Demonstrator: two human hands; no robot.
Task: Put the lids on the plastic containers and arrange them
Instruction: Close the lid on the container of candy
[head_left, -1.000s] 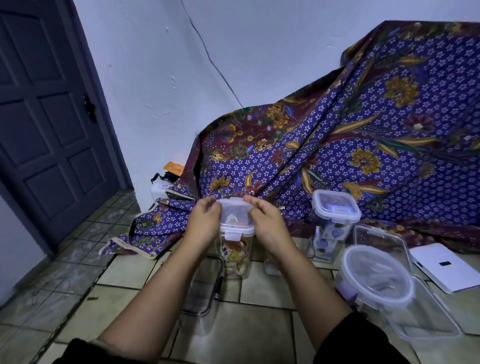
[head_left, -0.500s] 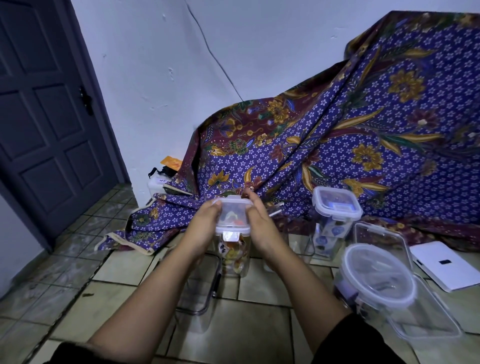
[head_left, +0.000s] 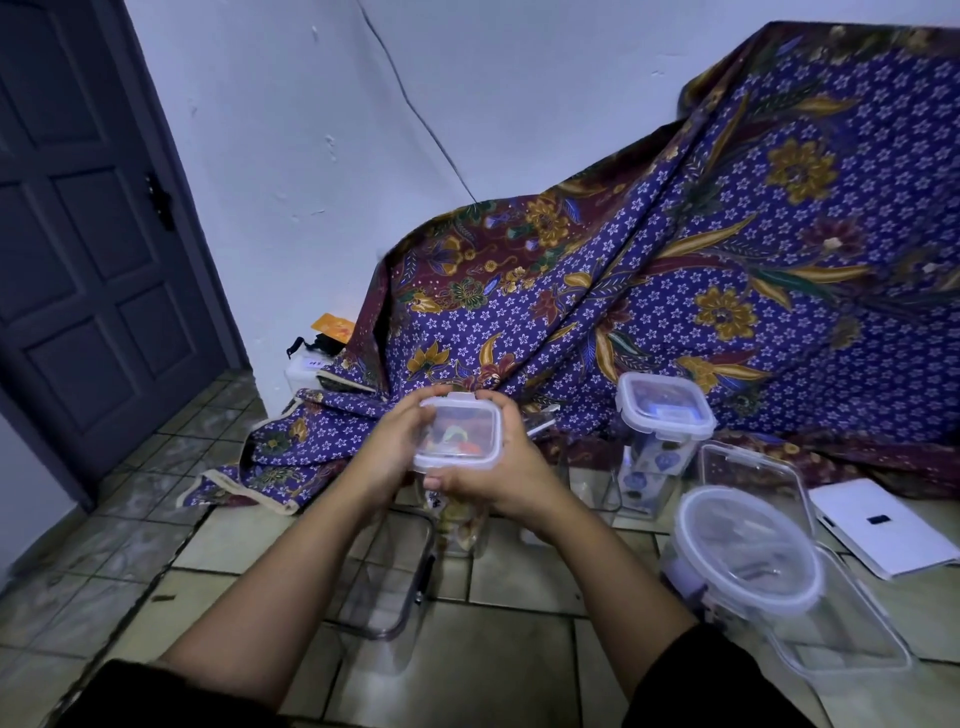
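While beside jar (head_left: 457, 447): round tub (head_left: 748, 551); cloth (head_left: 675, 312)

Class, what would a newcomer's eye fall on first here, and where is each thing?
A purple floral batik cloth fills the right half, draped down to the tiled floor. At centre, the left hand and right hand grip the lid of a tall clear container. A dark door stands far left.

Home room: tiled floor (head_left: 493, 675), panelled door (head_left: 88, 260), batik cloth (head_left: 675, 312).
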